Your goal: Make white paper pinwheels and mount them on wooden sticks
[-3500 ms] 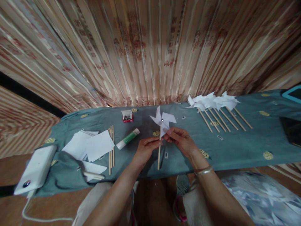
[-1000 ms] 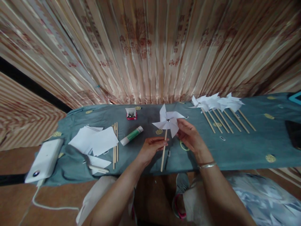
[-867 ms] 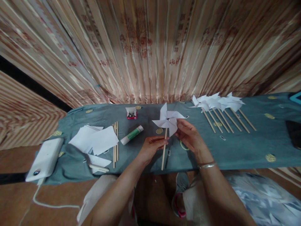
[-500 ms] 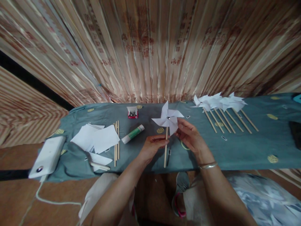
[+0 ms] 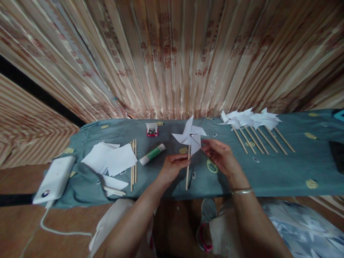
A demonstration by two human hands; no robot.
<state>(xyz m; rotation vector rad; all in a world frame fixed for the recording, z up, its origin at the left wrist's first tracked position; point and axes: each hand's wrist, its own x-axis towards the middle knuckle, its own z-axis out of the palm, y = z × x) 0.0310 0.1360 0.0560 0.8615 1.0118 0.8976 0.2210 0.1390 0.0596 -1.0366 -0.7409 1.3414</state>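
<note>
My left hand (image 5: 173, 167) is closed on the wooden stick of a white paper pinwheel (image 5: 195, 139), which stands nearly upright above the table. A shiny pin head shows at the centre of its four blades. To the right of the blades is my right hand (image 5: 219, 154), fingers partly bent and apart, with nothing visible in them. Its fingertips are close to the lower right blade, seemingly clear of it. Under that hand lie what look like scissors (image 5: 212, 166) with a yellow-green handle, partly hidden.
A green-and-white tube (image 5: 152, 154), an open red box of pins (image 5: 152, 131), loose wooden sticks (image 5: 135, 161) and white paper sheets (image 5: 120, 157) lie left. Several finished pinwheels (image 5: 252, 117) lie in a row at right. A white device (image 5: 55, 178) sits at the table's left end.
My right hand has drawn back slightly to the right from the blade, uncovering more of the yellow-green handle. The pinwheel has shifted a little left and its blades have turned slightly.
</note>
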